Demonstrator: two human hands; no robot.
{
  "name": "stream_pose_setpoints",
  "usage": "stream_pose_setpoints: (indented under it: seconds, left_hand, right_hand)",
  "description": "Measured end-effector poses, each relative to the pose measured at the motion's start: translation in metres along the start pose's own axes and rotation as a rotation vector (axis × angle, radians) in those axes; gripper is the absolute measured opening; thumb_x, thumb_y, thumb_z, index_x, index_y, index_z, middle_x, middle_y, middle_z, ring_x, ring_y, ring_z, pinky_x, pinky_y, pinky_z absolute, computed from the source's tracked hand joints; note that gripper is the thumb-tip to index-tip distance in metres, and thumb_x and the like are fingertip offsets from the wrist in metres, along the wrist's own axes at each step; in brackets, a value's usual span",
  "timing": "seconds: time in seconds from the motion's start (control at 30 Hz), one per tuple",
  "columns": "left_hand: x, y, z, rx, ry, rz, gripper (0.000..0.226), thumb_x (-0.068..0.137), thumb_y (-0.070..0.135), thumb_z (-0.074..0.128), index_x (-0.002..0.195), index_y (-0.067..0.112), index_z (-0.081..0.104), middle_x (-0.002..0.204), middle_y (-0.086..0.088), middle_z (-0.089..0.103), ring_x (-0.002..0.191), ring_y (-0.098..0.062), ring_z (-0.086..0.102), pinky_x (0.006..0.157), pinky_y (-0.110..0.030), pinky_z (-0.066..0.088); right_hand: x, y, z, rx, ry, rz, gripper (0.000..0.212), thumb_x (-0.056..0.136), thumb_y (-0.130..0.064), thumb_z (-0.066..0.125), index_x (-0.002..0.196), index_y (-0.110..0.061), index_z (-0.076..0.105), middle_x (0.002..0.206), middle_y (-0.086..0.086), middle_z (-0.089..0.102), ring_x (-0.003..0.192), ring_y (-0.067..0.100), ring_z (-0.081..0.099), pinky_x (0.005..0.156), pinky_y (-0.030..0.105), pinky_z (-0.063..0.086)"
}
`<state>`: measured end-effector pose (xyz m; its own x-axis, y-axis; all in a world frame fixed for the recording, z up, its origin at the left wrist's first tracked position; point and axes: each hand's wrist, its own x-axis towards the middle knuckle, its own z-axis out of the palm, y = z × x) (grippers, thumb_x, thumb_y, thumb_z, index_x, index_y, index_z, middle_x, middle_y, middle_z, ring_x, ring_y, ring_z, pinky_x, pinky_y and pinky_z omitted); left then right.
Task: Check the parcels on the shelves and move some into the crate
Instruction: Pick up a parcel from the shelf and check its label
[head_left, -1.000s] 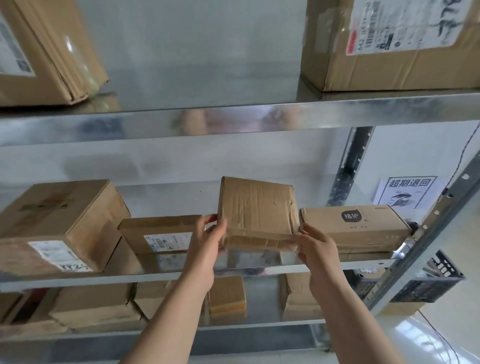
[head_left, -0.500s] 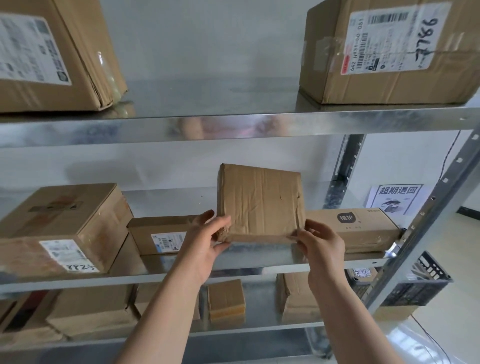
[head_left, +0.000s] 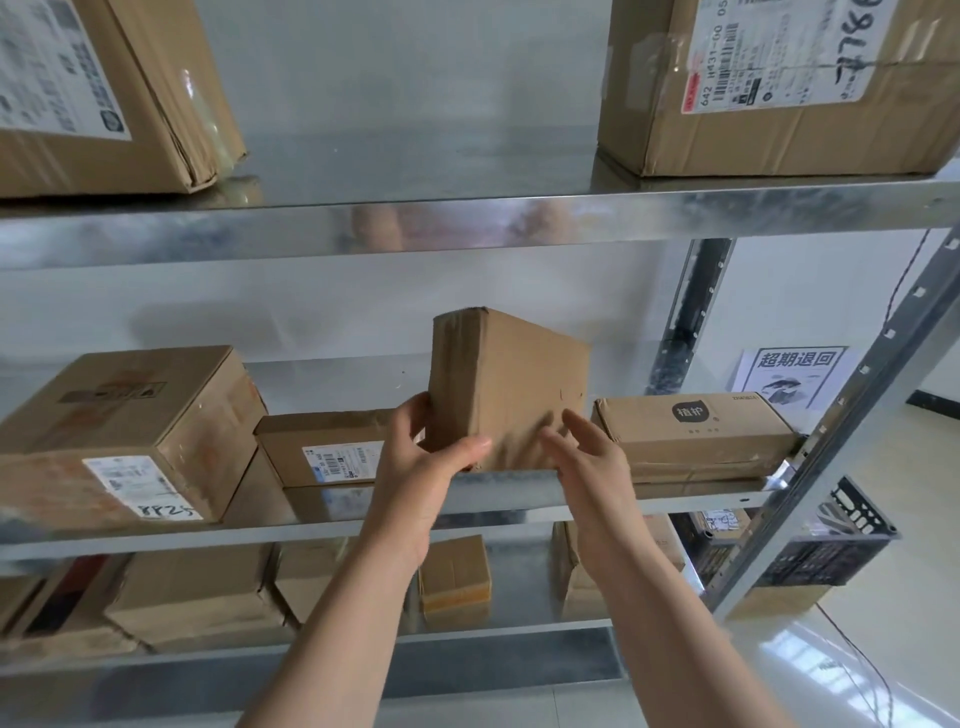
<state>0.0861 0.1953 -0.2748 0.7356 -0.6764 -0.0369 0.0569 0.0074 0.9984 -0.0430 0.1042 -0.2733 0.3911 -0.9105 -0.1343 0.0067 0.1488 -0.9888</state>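
A plain brown cardboard parcel (head_left: 514, 384) stands on edge on the middle shelf (head_left: 519, 493), turned so one corner faces me. My left hand (head_left: 426, 457) grips its lower left corner, thumb across the front. My right hand (head_left: 587, 457) hovers at the lower right with fingers straight, a little blurred; whether it touches the parcel is unclear. A black plastic crate (head_left: 821, 551) sits low at the right, behind the shelf post.
Labelled parcels lie on the middle shelf: a large box (head_left: 130, 436) at left, a flat box (head_left: 332, 447) beside it, a long box (head_left: 696, 436) at right. Two big boxes (head_left: 779, 88) sit on the top shelf. Several parcels fill the lower shelf (head_left: 457, 577).
The parcel has turned about its upright axis, so a corner now faces me. My right hand has let go of it and opened. The left hand still holds it.
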Motion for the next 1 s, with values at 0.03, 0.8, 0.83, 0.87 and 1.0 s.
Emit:
stream_pose_setpoints:
  seconds: [0.03,0.8,0.83,0.87,1.0]
  left_hand:
    - [-0.003,0.0,0.002,0.032,0.004,0.031,0.077,0.07,0.024,0.091,0.135,0.029,0.049,0.126,0.006,0.066,0.114,-0.013,0.064,0.101,-0.035,0.051]
    - [-0.018,0.013,0.024,0.179,-0.074,0.379,0.025,0.098,0.008,0.061,0.118,0.022,0.065,0.118,0.007,0.068,0.111,0.0,0.062,0.089,-0.014,0.052]
    - [-0.017,0.014,0.024,0.184,-0.063,0.373,0.023,0.098,0.008,0.062,0.115,0.022,0.067,0.116,0.007,0.069,0.109,0.0,0.063,0.09,-0.015,0.053]
    - [-0.015,0.014,0.023,0.187,-0.051,0.364,0.022,0.097,0.008,0.063,0.112,0.023,0.07,0.113,0.008,0.071,0.107,0.0,0.064,0.091,-0.017,0.054]
    - [-0.01,0.013,0.02,0.131,-0.026,0.288,0.025,0.097,0.007,0.063,0.103,0.028,0.074,0.108,0.007,0.075,0.104,-0.009,0.07,0.093,-0.033,0.058]
  right_hand:
    - [-0.005,-0.005,0.003,0.035,-0.035,0.012,0.056,0.099,-0.026,0.066,0.151,-0.019,0.047,0.149,0.001,0.054,0.133,0.015,0.051,0.115,0.038,0.04]
    - [-0.016,-0.021,0.003,0.431,-0.049,-0.055,0.03,0.099,-0.023,0.061,0.125,-0.01,0.069,0.116,0.015,0.075,0.108,0.034,0.072,0.09,0.047,0.061]
    - [-0.015,-0.021,0.002,0.436,-0.031,-0.049,0.029,0.099,-0.023,0.061,0.123,-0.009,0.07,0.114,0.015,0.075,0.108,0.035,0.072,0.089,0.048,0.061]
    - [-0.013,-0.021,0.0,0.438,-0.013,-0.042,0.028,0.099,-0.023,0.061,0.121,-0.008,0.071,0.113,0.016,0.076,0.107,0.035,0.072,0.089,0.048,0.061]
    - [-0.009,-0.021,-0.005,0.437,0.055,-0.006,0.024,0.1,-0.026,0.062,0.114,-0.012,0.075,0.107,0.01,0.078,0.1,0.029,0.075,0.079,0.041,0.063]
